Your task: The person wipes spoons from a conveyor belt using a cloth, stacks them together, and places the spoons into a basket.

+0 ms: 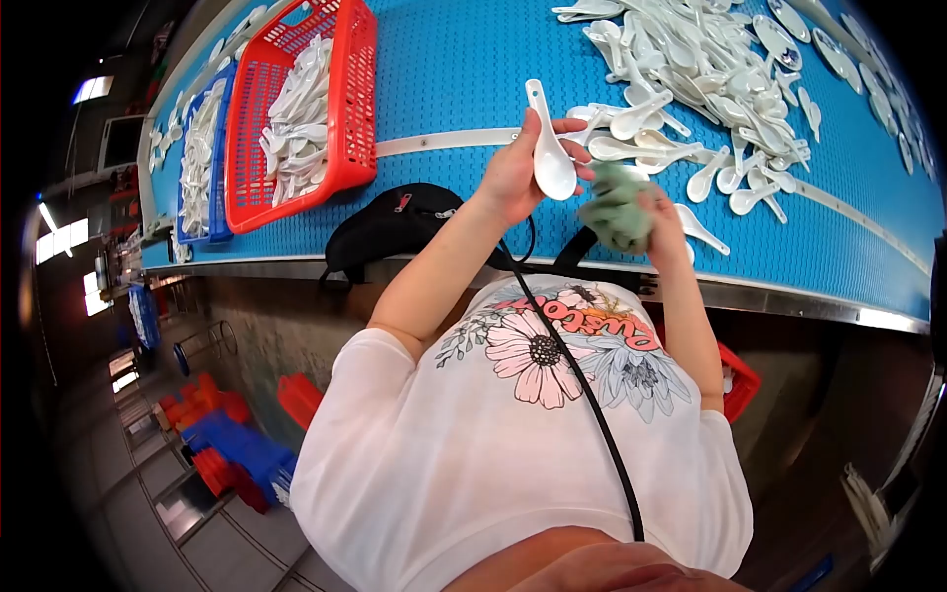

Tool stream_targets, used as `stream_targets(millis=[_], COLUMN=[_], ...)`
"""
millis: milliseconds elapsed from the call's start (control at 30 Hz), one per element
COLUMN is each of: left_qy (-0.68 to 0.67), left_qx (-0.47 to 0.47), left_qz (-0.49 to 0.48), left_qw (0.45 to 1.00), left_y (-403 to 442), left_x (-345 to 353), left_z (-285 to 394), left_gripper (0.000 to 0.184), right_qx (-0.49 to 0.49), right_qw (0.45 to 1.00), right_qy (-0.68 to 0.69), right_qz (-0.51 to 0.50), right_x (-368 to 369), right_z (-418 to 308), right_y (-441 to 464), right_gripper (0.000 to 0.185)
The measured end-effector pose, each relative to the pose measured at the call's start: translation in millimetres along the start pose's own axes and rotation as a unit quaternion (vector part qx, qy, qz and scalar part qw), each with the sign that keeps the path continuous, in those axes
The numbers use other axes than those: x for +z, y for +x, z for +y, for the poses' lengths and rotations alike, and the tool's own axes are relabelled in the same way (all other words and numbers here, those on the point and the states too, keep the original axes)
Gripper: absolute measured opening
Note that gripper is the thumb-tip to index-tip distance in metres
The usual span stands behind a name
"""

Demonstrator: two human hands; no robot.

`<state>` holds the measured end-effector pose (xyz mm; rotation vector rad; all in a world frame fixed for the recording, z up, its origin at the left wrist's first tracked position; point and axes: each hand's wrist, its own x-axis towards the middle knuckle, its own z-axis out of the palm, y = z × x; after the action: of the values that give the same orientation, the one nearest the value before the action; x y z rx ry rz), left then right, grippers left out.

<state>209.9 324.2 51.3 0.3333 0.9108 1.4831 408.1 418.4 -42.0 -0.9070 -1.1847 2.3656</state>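
Observation:
A white ceramic spoon is held in my left hand, bowl toward me and handle pointing away. My right hand grips a crumpled green cloth, blurred by motion, just right of the spoon's bowl. Close beyond the cloth, loose white spoons lie on the blue perforated work surface. They join a large heap of white spoons at the upper right. One more spoon lies near the front edge, beside my right hand.
At the left stand a red basket and a blue basket, both holding white spoons. A black bag lies at the front edge left of my left forearm. A black cable hangs down over the shirt.

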Motion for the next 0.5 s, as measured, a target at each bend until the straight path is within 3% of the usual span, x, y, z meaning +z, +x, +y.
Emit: stream_targets(millis=[33, 67, 100, 167, 200, 233, 300, 333, 400, 433, 467, 500], left_qy=[0.014, 0.045, 0.045, 0.186, 0.186, 0.363, 0.573, 0.572, 0.376, 0.375, 0.331, 0.285], left_qx=[0.017, 0.023, 0.025, 0.106, 0.083, 0.177, 0.327, 0.325, 0.181, 0.176, 0.101, 0.027], left_qz=[0.016, 0.017, 0.016, 0.031, 0.004, 0.023, 0.156, 0.149, 0.05, 0.046, 0.021, -0.004], left_qw=[1.0, 0.999, 0.999, 0.976, 0.979, 0.915, 0.735, 0.738, 0.907, 0.909, 0.938, 0.958], left_y=[0.0, 0.1, 1.4, 4.7, 3.2, 11.8, 9.3, 11.5, 13.0, 10.7, 8.7, 8.5], left_x=[2.1, 3.0, 8.5, 26.4, 35.1, 28.5, 26.2, 23.9, 12.6, 10.7, 10.5, 11.1], left_z=[-1.2, -3.2, -6.6, -18.6, -23.9, -42.2, -68.7, -69.9, -64.5, -58.1, -48.7, -44.4], left_gripper=[0.067, 0.068, 0.068, 0.071, 0.072, 0.07, 0.054, 0.054, 0.045, 0.045, 0.046, 0.048], right_qx=[0.002, -0.012, -0.029, 0.031, 0.013, -0.006, -0.007, -0.028, -0.046, -0.063, -0.079, -0.078], right_qw=[0.978, 0.936, 0.905, 0.915, 0.937, 0.954, 0.988, 0.992, 0.994, 0.998, 0.986, 0.986], right_qy=[0.208, 0.336, 0.393, 0.395, 0.328, 0.259, 0.153, 0.121, 0.09, -0.028, -0.146, -0.145], right_qz=[-0.03, -0.106, -0.162, -0.078, -0.117, -0.153, 0.008, 0.014, 0.028, 0.013, -0.003, 0.002], right_x=[-0.3, 0.0, 6.4, 25.7, 29.2, 41.1, 67.0, 63.9, 52.8, 44.7, 39.2, 40.7], right_z=[-5.2, -9.6, -14.6, -22.2, -14.7, -13.4, -21.8, -20.5, -12.1, -6.1, -1.9, -2.7], right_y=[1.1, -5.0, -3.8, -6.5, -5.1, -6.1, -16.1, -14.7, -9.2, -7.6, -7.8, -10.8], right_gripper=[0.043, 0.056, 0.055, 0.054, 0.051, 0.049, 0.048, 0.044, 0.04, 0.036, 0.031, 0.031])
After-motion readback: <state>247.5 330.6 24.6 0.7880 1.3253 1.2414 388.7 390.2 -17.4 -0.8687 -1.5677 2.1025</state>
